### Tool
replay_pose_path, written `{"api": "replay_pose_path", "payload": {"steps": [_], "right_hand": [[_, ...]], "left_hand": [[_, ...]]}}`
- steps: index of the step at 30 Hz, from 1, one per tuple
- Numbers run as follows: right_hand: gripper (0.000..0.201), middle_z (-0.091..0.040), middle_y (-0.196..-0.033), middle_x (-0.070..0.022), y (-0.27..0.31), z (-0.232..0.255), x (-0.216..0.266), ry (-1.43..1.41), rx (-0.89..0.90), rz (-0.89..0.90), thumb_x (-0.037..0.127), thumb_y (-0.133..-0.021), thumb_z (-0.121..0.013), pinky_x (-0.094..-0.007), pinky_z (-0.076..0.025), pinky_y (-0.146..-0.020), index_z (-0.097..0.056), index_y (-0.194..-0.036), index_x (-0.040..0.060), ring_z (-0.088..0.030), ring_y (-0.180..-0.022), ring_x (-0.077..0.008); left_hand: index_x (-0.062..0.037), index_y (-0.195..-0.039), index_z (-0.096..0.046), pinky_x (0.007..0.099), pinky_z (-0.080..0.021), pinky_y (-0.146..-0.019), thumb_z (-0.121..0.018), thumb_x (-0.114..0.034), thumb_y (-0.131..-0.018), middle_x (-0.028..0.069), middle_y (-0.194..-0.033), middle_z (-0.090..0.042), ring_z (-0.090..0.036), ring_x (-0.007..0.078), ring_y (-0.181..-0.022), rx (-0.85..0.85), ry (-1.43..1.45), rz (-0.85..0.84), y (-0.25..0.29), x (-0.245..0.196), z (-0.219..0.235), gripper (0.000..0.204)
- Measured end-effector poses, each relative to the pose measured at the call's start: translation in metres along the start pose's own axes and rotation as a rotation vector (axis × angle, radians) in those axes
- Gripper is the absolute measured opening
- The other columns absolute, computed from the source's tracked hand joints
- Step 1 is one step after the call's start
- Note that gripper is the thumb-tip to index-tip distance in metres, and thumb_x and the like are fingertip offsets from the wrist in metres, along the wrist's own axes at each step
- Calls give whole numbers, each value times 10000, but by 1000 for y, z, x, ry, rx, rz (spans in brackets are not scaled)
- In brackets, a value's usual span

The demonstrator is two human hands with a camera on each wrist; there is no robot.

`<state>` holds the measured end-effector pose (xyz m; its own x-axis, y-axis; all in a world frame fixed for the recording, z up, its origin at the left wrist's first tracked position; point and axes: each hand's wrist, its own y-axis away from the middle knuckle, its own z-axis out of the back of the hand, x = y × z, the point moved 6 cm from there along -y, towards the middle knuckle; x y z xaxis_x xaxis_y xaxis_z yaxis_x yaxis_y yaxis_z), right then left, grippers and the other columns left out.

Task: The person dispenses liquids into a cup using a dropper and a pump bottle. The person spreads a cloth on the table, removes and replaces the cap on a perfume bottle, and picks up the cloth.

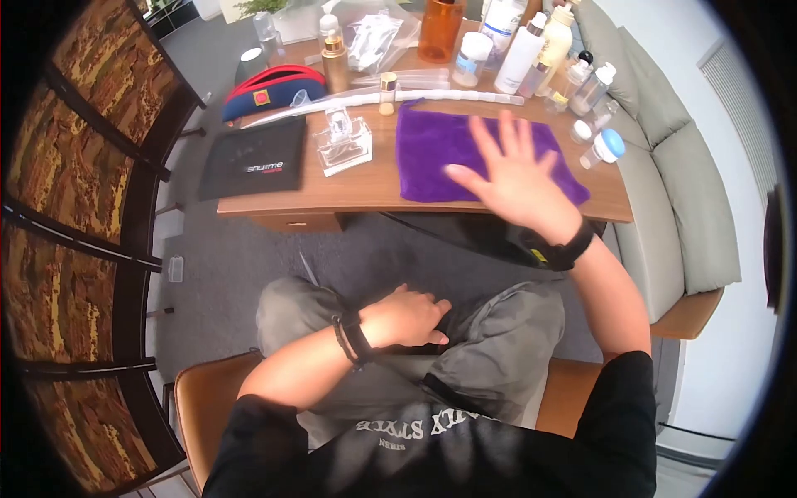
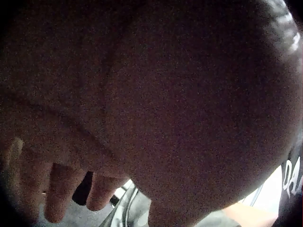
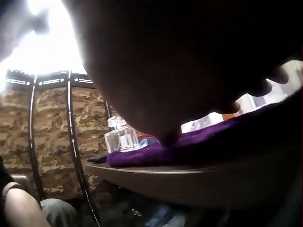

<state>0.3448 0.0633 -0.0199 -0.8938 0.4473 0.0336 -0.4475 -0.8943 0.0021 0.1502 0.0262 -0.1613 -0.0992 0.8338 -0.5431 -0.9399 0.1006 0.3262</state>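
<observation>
A purple cloth (image 1: 440, 158) lies flat on the wooden table near its front edge. Over its right part, my right hand (image 1: 523, 183) is spread palm down with fingers straight. In the right wrist view the thumb tip (image 3: 169, 137) is at the purple cloth (image 3: 142, 156); whether it presses cannot be told. My left hand (image 1: 407, 317) hangs over my lap, fingers loosely bent and holding nothing visible. The left wrist view is dark, with fingers (image 2: 61, 198) pointing down. Left of the cloth stands a clear glass bottle (image 1: 344, 145), also seen in the right wrist view (image 3: 122, 137).
A black pouch (image 1: 257, 158) lies at the table's left, below a red and blue case (image 1: 274, 90). A gold-capped bottle (image 1: 387, 94) stands by a long clear strip (image 1: 465, 95). Behind are an orange bottle (image 1: 438, 31), several white bottles and a blue-capped jar (image 1: 603, 149).
</observation>
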Motion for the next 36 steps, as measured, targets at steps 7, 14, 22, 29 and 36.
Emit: {"api": "replay_pose_path", "payload": {"steps": [7,14,22,29,36], "right_hand": [[751,-61,-1728,-241,-19,-21,55,-160,187,220,619,-1061,-355,-842,-14,-1123,-184,-1676,224,9,-1573,-519],[800,-46,-1720,-269,-18,-18,58,-174,173,203,645,-1044,-380,-852,-19,-1112,-189,-1674,189,13,-1570,-528],[859,-120,-1686,-327,36,6,-21,-58,-44,-131,691,-1023,-396,-830,-100,-1121,-235,-1656,134,-93,-1560,-536],[876,-104,-1679,-350,53,-11,-42,-135,147,-147,715,-1023,-356,-804,-77,-1147,-208,-1665,137,-69,-1556,-553],[844,-156,-1681,-325,43,5,-42,-204,172,-217,707,-1024,-366,-791,-89,-1159,-280,-1648,146,-78,-1567,-523]], "left_hand": [[-40,-1428,-545,568,-478,-1033,-655,-526,-957,240,-1176,-698,-675,431,-1124,18,-12,-13,-2,3,-4,685],[-56,-1475,-505,597,-447,-1089,-634,-539,-970,243,-1270,-668,-641,438,-1205,43,-32,14,-2,1,-2,711],[-56,-1477,-506,615,-430,-1099,-637,-536,-971,242,-1263,-670,-643,431,-1208,45,-2,40,5,1,-3,709],[-55,-1471,-516,623,-424,-1104,-633,-542,-972,235,-1223,-680,-652,424,-1188,31,-20,31,0,0,-1,707],[-55,-1480,-503,641,-420,-1106,-631,-547,-973,232,-1246,-674,-637,425,-1220,58,2,64,4,6,-1,718]]}}
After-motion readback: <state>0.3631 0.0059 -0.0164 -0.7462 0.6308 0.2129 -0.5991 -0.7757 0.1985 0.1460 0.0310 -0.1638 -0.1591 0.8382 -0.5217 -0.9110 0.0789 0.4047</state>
